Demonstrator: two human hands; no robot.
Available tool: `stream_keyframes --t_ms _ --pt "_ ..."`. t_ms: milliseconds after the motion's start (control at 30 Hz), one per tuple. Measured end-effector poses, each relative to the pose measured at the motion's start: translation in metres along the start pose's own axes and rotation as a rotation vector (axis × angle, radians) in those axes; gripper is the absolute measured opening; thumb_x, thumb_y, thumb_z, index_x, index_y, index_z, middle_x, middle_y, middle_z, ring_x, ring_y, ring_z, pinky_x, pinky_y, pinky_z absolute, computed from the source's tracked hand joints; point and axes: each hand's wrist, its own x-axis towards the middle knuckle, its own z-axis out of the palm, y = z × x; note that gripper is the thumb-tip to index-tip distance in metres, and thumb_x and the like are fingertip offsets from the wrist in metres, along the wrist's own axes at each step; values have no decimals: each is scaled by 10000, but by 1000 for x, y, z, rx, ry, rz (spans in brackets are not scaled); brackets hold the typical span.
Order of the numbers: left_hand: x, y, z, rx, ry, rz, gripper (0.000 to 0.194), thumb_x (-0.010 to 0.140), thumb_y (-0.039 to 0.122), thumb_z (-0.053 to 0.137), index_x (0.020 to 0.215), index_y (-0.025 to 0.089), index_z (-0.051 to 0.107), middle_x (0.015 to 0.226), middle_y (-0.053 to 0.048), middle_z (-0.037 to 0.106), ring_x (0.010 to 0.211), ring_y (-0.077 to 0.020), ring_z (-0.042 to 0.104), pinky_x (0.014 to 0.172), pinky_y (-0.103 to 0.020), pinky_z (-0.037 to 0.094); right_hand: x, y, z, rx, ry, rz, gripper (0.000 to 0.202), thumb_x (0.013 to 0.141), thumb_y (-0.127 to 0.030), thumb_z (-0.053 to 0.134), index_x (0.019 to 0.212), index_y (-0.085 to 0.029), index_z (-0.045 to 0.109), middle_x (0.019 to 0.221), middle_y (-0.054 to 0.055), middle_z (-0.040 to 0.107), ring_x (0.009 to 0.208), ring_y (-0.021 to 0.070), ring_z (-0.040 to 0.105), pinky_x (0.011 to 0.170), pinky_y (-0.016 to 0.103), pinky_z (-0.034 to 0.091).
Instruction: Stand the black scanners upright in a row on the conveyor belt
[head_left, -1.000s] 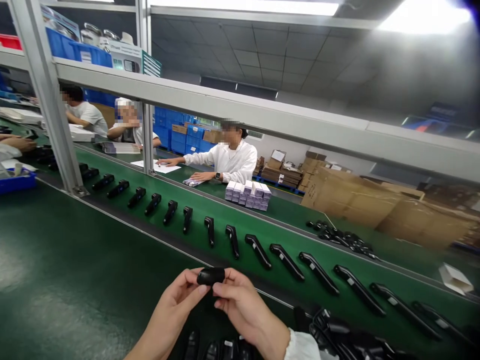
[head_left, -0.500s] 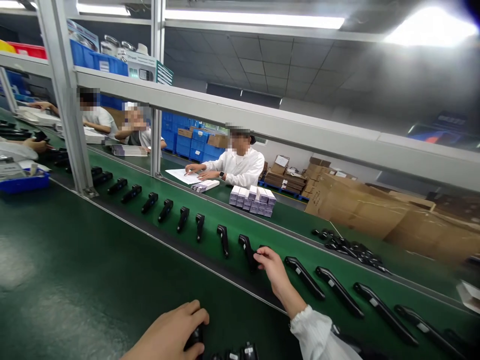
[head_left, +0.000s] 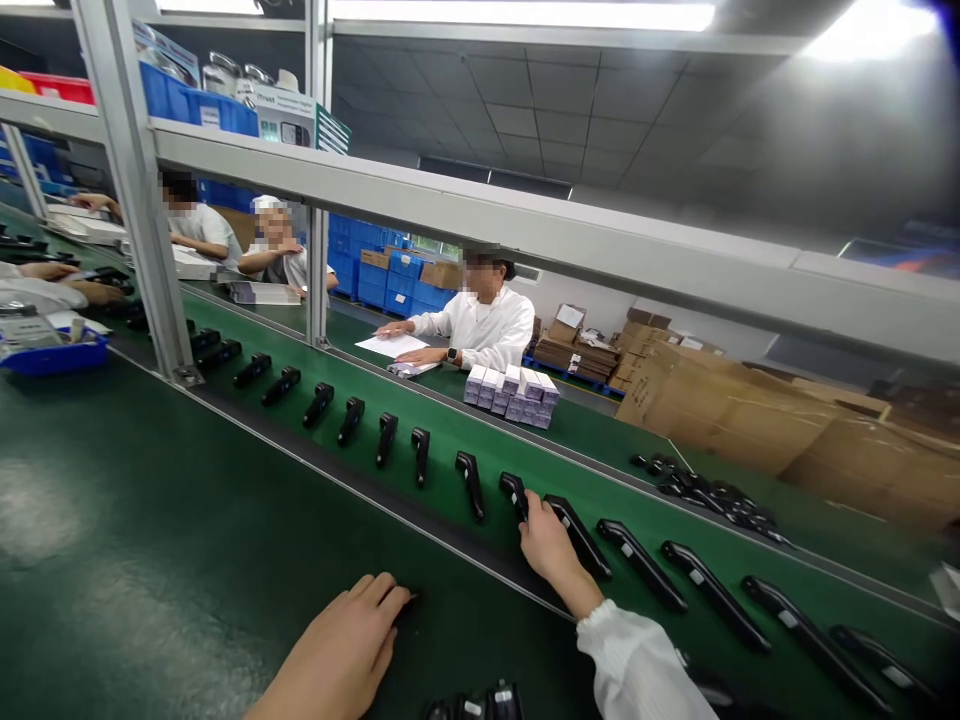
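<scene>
We find the right hand [head_left: 551, 545] reaching over the green strip [head_left: 446, 435], its fingertips at a black handset [head_left: 512, 490] that lies in the row there. Its grip is partly curled; the hand hides the handset's lower half, so we cannot tell whether it is held or merely touched. The left hand [head_left: 341, 640] is palm down over the dark green tabletop [head_left: 187, 540], fingers bent and close together. Something dark shows at its fingertips; we cannot tell what, or whether that grip has hold of it.

In our judgement, the step in hand is the handling of this one handset within the row. The next move calls for care not to knock the neighbouring handset [head_left: 585, 540], just beside the knuckles.

We note further handsets [head_left: 386, 438] spaced along the strip. Black pieces [head_left: 487, 705] lie near the left hand at the bottom of the view, and the white sleeve [head_left: 637, 660] blocks part of the surface on the right. A stack of small boxes [head_left: 510, 395] and a co-worker [head_left: 491, 325] beyond the strip are well apart from both hands and obstruct nothing.
</scene>
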Motion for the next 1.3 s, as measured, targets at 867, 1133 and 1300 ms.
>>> stream_keyframes --t_ms 867,1133,1300 --pt "29 72 8 -730 17 -74 355 856 523 520 1004 219 628 901 -39 632 842 -223 597 754 -313 463 -9 58 -18 -115 87 115 351 966 -208 445 1298 -126 522 1166 179 595 1016 245 634 853 313 451" --pt "60 95 16 -835 -72 -24 334 822 512 577 888 185 577 751 -5 596 711 -173 565 703 -306 467 -32 49 -58 172 67 -60 408 978 -417 452 1301 -196 570 1290 138 562 1137 247 571 948 367 448" --pt "78 110 24 -925 -134 12 366 825 527 560 930 177 587 838 -36 625 796 -200 622 755 -326 516 -71 27 -82 628 -434 -403 357 866 -427 630 1171 -244 659 968 16 699 853 164 644 763 269 491"
